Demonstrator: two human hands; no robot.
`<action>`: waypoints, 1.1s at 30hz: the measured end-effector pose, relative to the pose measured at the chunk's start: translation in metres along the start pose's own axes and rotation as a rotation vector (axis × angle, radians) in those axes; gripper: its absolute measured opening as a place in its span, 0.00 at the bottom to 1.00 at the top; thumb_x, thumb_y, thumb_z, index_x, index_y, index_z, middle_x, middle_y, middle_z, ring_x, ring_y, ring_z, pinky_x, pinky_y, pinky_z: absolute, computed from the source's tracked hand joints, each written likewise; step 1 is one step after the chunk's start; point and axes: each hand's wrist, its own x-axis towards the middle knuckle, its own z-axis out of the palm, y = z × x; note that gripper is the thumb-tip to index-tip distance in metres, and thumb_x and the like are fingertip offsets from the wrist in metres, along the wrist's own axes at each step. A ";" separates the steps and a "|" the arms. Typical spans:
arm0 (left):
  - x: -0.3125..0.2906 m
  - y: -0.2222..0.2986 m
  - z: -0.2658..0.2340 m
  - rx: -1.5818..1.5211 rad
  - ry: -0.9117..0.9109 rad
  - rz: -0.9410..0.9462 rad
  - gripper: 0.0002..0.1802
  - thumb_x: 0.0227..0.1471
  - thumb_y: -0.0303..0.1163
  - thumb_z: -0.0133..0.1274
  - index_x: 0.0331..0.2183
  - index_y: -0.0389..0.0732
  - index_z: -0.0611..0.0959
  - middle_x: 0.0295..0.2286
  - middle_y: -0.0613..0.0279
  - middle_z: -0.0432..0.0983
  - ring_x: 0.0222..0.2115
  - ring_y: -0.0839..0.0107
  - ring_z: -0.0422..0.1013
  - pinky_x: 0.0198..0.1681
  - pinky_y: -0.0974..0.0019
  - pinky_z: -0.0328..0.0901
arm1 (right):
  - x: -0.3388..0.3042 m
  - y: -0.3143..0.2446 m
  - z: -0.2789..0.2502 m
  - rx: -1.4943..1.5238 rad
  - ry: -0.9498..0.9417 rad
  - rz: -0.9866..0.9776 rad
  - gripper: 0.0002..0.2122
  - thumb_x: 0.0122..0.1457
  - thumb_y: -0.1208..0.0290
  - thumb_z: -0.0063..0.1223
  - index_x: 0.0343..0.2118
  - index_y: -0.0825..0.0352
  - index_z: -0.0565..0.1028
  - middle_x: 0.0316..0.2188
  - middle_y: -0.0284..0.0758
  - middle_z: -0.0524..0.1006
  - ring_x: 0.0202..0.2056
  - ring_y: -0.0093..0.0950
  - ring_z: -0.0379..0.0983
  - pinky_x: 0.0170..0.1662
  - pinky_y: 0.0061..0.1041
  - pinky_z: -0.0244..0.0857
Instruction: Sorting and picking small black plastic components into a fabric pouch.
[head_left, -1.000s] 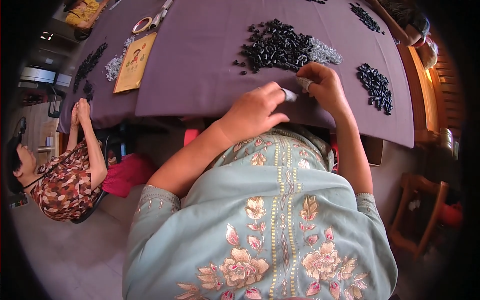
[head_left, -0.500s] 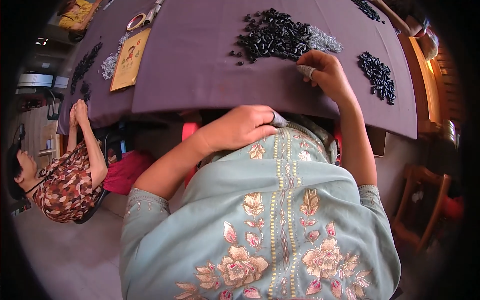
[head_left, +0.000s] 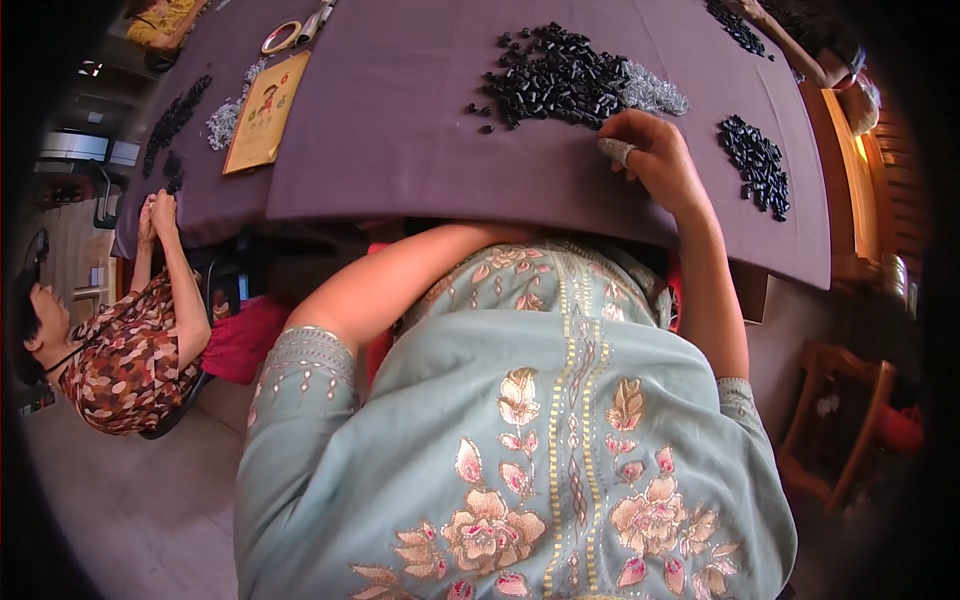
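My right hand (head_left: 658, 160) hovers over the purple tablecloth, at the near edge of a heap of black, bead-like pieces (head_left: 560, 75). Its fingers are bent and drawn together. A whitish wrap (head_left: 617, 151) covers one finger, and whatever the fingertips hold, if anything, is too small to make out. Beside the black heap lies a pile of small silvery-clear pieces (head_left: 652, 90). My left forearm (head_left: 400, 265) crosses in front of my body. The left hand sits at the table's front edge, its fingers hidden beneath the cloth's edge.
Another black pile (head_left: 755, 165) lies on the right of the table. An orange-yellow booklet (head_left: 266, 112), a roll of tape (head_left: 281, 38) and more pieces lie on the left. A seated person (head_left: 130, 355) works at far left; other people's arms show at the far corners. A wooden chair (head_left: 835, 425) stands at right.
My left hand has gone from resting at my lap, fingers showing, to under the table's edge. The right hand stays nearly where it was, still by the black heap.
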 end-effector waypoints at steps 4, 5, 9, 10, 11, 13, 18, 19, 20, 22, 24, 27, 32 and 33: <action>0.002 0.006 0.007 -0.018 -0.011 -0.016 0.27 0.62 0.47 0.45 0.56 0.41 0.71 0.54 0.49 0.68 0.54 0.58 0.64 0.59 0.61 0.56 | 0.003 0.006 -0.003 0.040 -0.020 -0.002 0.05 0.56 0.75 0.54 0.35 0.65 0.77 0.26 0.25 0.75 0.26 0.13 0.69 0.27 0.15 0.62; 0.009 0.008 0.007 -0.022 -0.015 -0.017 0.27 0.62 0.47 0.45 0.56 0.41 0.71 0.54 0.49 0.68 0.54 0.58 0.64 0.59 0.61 0.56 | 0.003 0.006 -0.003 0.041 -0.016 -0.002 0.05 0.56 0.75 0.54 0.35 0.65 0.77 0.26 0.25 0.75 0.26 0.13 0.69 0.27 0.15 0.62; 0.004 0.007 0.008 -0.040 -0.026 -0.027 0.27 0.62 0.47 0.45 0.56 0.41 0.71 0.54 0.49 0.69 0.54 0.58 0.64 0.59 0.61 0.56 | 0.003 0.006 -0.003 0.047 -0.016 -0.013 0.05 0.56 0.76 0.54 0.36 0.66 0.77 0.26 0.24 0.75 0.26 0.14 0.69 0.26 0.15 0.62; 0.005 0.006 0.006 -0.045 -0.027 -0.031 0.27 0.62 0.47 0.45 0.56 0.41 0.71 0.54 0.49 0.69 0.54 0.58 0.64 0.59 0.61 0.56 | 0.004 0.006 -0.003 0.040 -0.024 -0.014 0.05 0.56 0.76 0.54 0.36 0.66 0.76 0.26 0.24 0.75 0.26 0.14 0.69 0.26 0.15 0.62; 0.008 0.005 0.004 -0.053 -0.025 -0.035 0.27 0.62 0.47 0.45 0.56 0.41 0.71 0.54 0.49 0.69 0.54 0.58 0.64 0.59 0.61 0.56 | 0.004 0.005 -0.003 0.039 -0.026 -0.016 0.05 0.56 0.76 0.54 0.36 0.66 0.76 0.26 0.24 0.75 0.26 0.14 0.69 0.26 0.15 0.62; 0.015 0.004 -0.001 -0.071 -0.019 -0.042 0.27 0.62 0.47 0.45 0.56 0.41 0.71 0.54 0.49 0.69 0.54 0.59 0.64 0.59 0.61 0.56 | 0.006 0.003 -0.002 0.025 -0.029 -0.008 0.06 0.55 0.77 0.54 0.36 0.66 0.76 0.26 0.25 0.75 0.26 0.14 0.70 0.26 0.15 0.63; 0.032 0.002 -0.006 -0.099 -0.007 -0.062 0.27 0.62 0.47 0.45 0.56 0.41 0.71 0.53 0.49 0.69 0.54 0.59 0.65 0.59 0.61 0.56 | 0.004 0.000 -0.002 0.036 -0.009 0.015 0.07 0.54 0.79 0.51 0.36 0.68 0.76 0.27 0.27 0.75 0.26 0.15 0.70 0.27 0.16 0.63; 0.033 0.002 -0.007 -0.105 0.000 -0.068 0.27 0.62 0.47 0.45 0.56 0.40 0.71 0.53 0.49 0.69 0.54 0.59 0.65 0.59 0.61 0.56 | 0.004 -0.001 -0.002 0.031 -0.011 0.028 0.07 0.54 0.80 0.50 0.36 0.68 0.76 0.27 0.27 0.76 0.26 0.16 0.70 0.27 0.16 0.63; 0.031 0.001 -0.008 -0.111 0.009 -0.075 0.27 0.62 0.46 0.45 0.56 0.40 0.71 0.53 0.49 0.69 0.54 0.59 0.65 0.59 0.61 0.56 | 0.005 -0.001 -0.002 0.029 -0.019 0.021 0.07 0.54 0.80 0.50 0.36 0.68 0.76 0.27 0.27 0.76 0.26 0.16 0.70 0.27 0.16 0.63; 0.006 0.001 -0.001 -0.118 0.022 -0.085 0.27 0.62 0.46 0.45 0.56 0.40 0.72 0.53 0.49 0.69 0.53 0.59 0.65 0.59 0.61 0.56 | 0.003 0.001 -0.003 0.040 -0.003 0.025 0.07 0.53 0.82 0.49 0.35 0.68 0.75 0.28 0.27 0.76 0.26 0.16 0.70 0.27 0.16 0.63; -0.019 0.001 0.004 -0.122 0.031 -0.092 0.27 0.62 0.46 0.45 0.56 0.40 0.72 0.53 0.49 0.69 0.53 0.59 0.65 0.59 0.61 0.56 | 0.003 0.004 -0.005 0.064 -0.004 0.021 0.06 0.54 0.81 0.49 0.35 0.68 0.75 0.27 0.27 0.76 0.26 0.16 0.70 0.27 0.16 0.63; -0.002 0.003 0.002 -0.135 0.047 -0.098 0.27 0.62 0.46 0.45 0.56 0.40 0.72 0.53 0.49 0.69 0.53 0.60 0.65 0.59 0.61 0.56 | 0.002 0.000 -0.001 0.066 -0.004 0.021 0.05 0.55 0.80 0.51 0.34 0.68 0.75 0.27 0.26 0.75 0.25 0.15 0.69 0.26 0.16 0.63; 0.008 0.003 -0.002 -0.149 0.062 -0.111 0.27 0.62 0.46 0.45 0.56 0.40 0.72 0.53 0.49 0.69 0.53 0.60 0.65 0.59 0.61 0.56 | 0.002 0.001 -0.001 0.059 -0.005 0.013 0.04 0.56 0.77 0.53 0.34 0.67 0.75 0.26 0.25 0.75 0.25 0.14 0.69 0.26 0.16 0.63; 0.009 0.002 -0.004 -0.152 0.064 -0.114 0.27 0.62 0.46 0.45 0.56 0.40 0.72 0.53 0.49 0.69 0.53 0.60 0.65 0.59 0.61 0.56 | 0.001 0.001 -0.001 0.061 -0.008 0.012 0.04 0.56 0.77 0.53 0.34 0.67 0.75 0.26 0.25 0.75 0.25 0.14 0.69 0.26 0.16 0.63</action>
